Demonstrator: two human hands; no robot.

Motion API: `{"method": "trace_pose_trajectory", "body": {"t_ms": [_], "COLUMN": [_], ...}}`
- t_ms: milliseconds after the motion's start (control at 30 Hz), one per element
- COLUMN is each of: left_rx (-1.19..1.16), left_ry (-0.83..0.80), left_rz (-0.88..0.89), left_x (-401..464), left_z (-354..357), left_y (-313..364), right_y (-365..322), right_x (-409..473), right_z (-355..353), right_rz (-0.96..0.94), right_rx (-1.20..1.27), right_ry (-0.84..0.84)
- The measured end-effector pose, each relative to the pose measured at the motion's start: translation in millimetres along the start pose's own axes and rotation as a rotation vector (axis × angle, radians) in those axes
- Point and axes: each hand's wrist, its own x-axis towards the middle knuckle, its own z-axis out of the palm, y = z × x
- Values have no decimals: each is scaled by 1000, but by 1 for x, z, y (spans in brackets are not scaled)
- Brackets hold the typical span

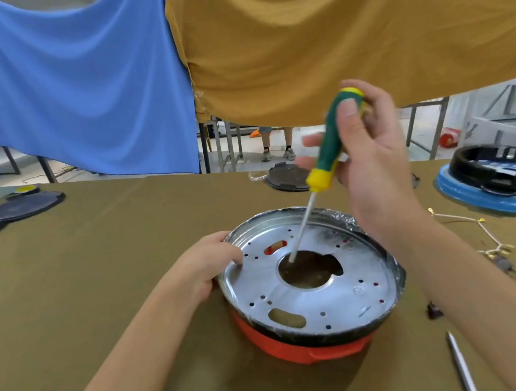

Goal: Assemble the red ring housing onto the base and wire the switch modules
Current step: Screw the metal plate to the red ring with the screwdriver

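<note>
On the olive-brown table (96,286) we see the red ring housing (306,348) at about 5 o'clock from the middle of the view, with the silver perforated base plate (330,288) seated on top of it and a dark rim between the two. The plate has a large keyhole-shaped opening in its middle through which the table shows.

Our left hand (207,269) rests at the plate's 9 o'clock edge, fingers curled over the rim and holding it. Our right hand (368,158) hangs above the plate at its 1 o'clock side, fingers and thumb wrapped around the green-and-yellow handle of a screwdriver (328,158). The tool tilts, handle toward 1 o'clock, and its shaft runs down so the tip sits at the 10 o'clock edge of the central opening; we cannot tell whether it touches metal.

At 3 o'clock from the housing a pale wire harness (487,234) lies loose on the table. At 4 o'clock lies a slim metal rod (463,369). Farther off at 2 o'clock stands a black ring on a blue base (503,188). Dark flat covers (17,207) lie at 10 o'clock, another dark cover (287,176) at 12 o'clock. Blue cloth (59,84) and mustard cloth (341,25) hang behind.
</note>
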Motion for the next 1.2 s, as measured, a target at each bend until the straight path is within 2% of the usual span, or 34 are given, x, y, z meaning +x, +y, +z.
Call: {"method": "trace_pose_trajectory", "body": {"t_ms": [67, 133, 233, 333, 533, 733, 867, 967, 1067, 1200], "left_rx": [-2, -3, -18, -61, -177, -156, -232, -320, -389, -398], "left_ry": [12, 36, 68, 83, 102, 137, 169, 128, 36, 4], "left_rz": [-12, -9, 4, 12, 21, 36, 87, 133, 191, 253], "left_x": [-2, -3, -4, -7, -13, -29, -37, -39, -41, -42], "left_z": [1, 1, 0, -2, -4, 2, 10, 12, 12, 16], "left_y": [1, 1, 2, 4, 2, -15, -18, -25, -32, -35], "right_y": [5, 17, 34, 42, 40, 39, 26, 27, 30, 31], "right_x": [13, 19, 7, -14, -36, -50, -51, -57, -63, -59], "right_z": [-22, -47, -85, -116, -143, -161, -170, -179, -186, -191], "right_rz": [123, 367, 696, 826, 826, 813, 777, 780, 802, 832], "right_rx": [-14, -4, 27, 82, -74, 287, 409, 439, 397, 204], "right_ry": [204, 347, 378, 375, 408, 402, 246, 154, 85, 100]}}
